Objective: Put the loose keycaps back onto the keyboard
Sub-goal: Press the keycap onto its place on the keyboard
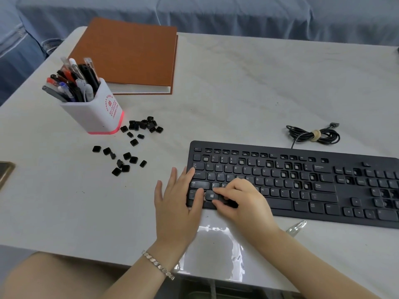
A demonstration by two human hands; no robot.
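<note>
A black keyboard (302, 184) lies at the right of the table, with several empty key sockets in its upper rows. Loose black keycaps (125, 162) are scattered to its left, and a second cluster of keycaps (143, 125) sits beside the pen holder. My left hand (179, 203) lies flat with straight fingers on the keyboard's bottom left corner. My right hand (239, 199) pinches a black keycap (226, 200) between thumb and forefinger over the bottom row, just right of the Windows key.
A white pen holder (97, 113) full of pens stands at the left, a brown book (129, 57) behind it. The keyboard's coiled cable (315, 135) lies at the back right. A metal hair clip (295, 228) rests near the front edge. A phone corner (5, 171) shows at far left.
</note>
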